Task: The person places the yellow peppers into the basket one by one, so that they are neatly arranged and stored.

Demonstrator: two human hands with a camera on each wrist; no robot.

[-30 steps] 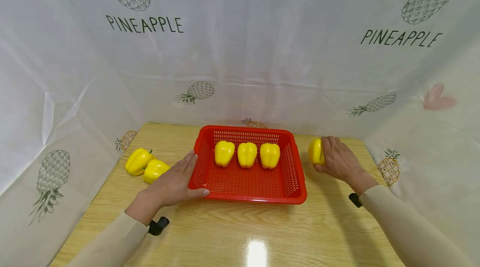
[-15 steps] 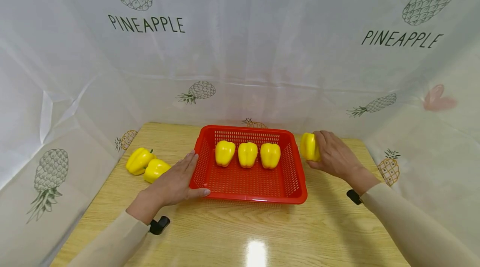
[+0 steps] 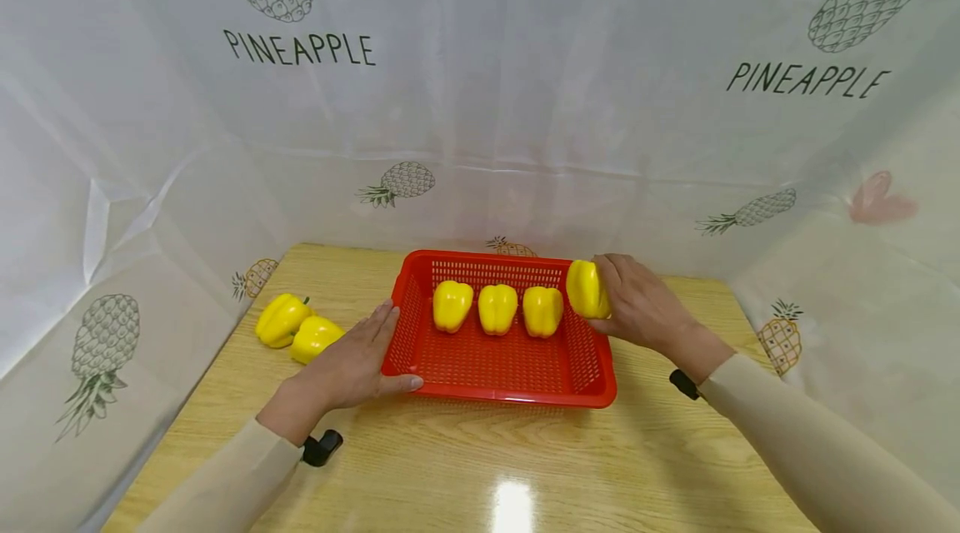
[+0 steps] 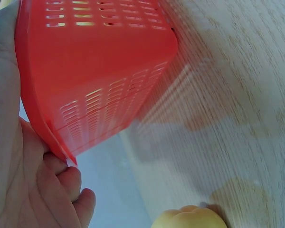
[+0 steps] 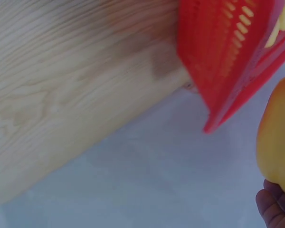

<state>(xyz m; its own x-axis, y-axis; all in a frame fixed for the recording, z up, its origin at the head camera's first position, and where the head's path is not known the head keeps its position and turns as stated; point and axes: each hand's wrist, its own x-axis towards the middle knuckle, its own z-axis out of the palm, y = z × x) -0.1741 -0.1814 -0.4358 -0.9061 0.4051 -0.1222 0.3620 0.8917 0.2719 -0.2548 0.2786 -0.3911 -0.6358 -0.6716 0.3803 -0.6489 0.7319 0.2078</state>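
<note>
Clearly, everything turns on how the yellow pepper (image 3: 587,290) sits against the basket (image 3: 495,396): right of centre in the head view, it shows over the basket's upper right rim, just right of the row of peppers (image 3: 542,311) inside. The right hand (image 3: 641,300) is the nearer one, coming at the pepper from its right, so the pepper lies on the left of that grip, facing the inside of the basket. This grip is closed around it, thumb low and fingers behind. Its long axis looks close to upright with a slight lean, though the right wrist view cuts the pepper off and leaves the exact tilt uncertain. Across at the basket's left side, the left hand (image 3: 352,362) rests with fingers stretched along the rim and thumb on the near edge, no pepper in it. Two loose peppers (image 3: 283,319) lie on the surface (image 3: 420,466) farther left.
</note>
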